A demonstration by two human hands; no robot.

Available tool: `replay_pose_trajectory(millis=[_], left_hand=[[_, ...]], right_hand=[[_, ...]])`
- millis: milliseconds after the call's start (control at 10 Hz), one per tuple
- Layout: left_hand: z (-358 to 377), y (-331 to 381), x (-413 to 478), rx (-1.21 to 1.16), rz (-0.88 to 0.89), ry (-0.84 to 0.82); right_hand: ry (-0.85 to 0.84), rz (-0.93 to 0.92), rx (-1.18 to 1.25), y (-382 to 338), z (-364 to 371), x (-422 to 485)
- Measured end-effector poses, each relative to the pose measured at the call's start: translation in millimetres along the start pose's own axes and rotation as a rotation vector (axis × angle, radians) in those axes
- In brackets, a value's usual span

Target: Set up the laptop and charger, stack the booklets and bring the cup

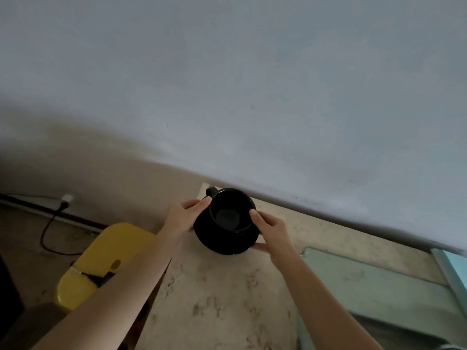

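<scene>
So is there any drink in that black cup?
No, the cup looks empty: its bare dark bottom shows as it sits on the saucer held by both hands.

The cup [228, 209] is black and glossy, upright, its mouth open to the camera, with nothing seen inside but a dull reflection at the bottom. Its handle points toward the wall, up and left. It sits on a black saucer [227, 242], which is wider than the cup. Both are at the far corner of the table [214, 299], close to the wall.
</scene>
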State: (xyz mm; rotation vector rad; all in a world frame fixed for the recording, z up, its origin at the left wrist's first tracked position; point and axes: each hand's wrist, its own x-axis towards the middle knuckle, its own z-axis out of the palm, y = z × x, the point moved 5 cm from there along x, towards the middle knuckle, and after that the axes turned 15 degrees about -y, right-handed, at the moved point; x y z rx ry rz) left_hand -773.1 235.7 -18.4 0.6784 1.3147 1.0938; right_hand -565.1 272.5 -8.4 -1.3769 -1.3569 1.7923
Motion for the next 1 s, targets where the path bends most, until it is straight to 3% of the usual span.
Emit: replay_pose_trajectory(millis=[400, 800, 900, 1000], left_hand=[[1.7, -10.0, 37.5, -0.074, -0.045, 0.122], [4.0, -7.2, 37.6, -0.053, -0.024, 0.067], [3.5, -3.8, 29.7, -0.042, -0.036, 0.025], [3.4, 1.7, 12.9, 0.103, 0.066, 0.044]], right_hand=[[-0.025, 0.043, -0.035, 0.9, -17.9, 40.7], [-0.025, 0.039, -0.061, 3.1, -19.4, 45.0], [0.044, 0.028, -0.089, -1.4, -19.3, 41.7], [0.162, -0.064, -0.162, -11.2, -24.3, 26.7]])
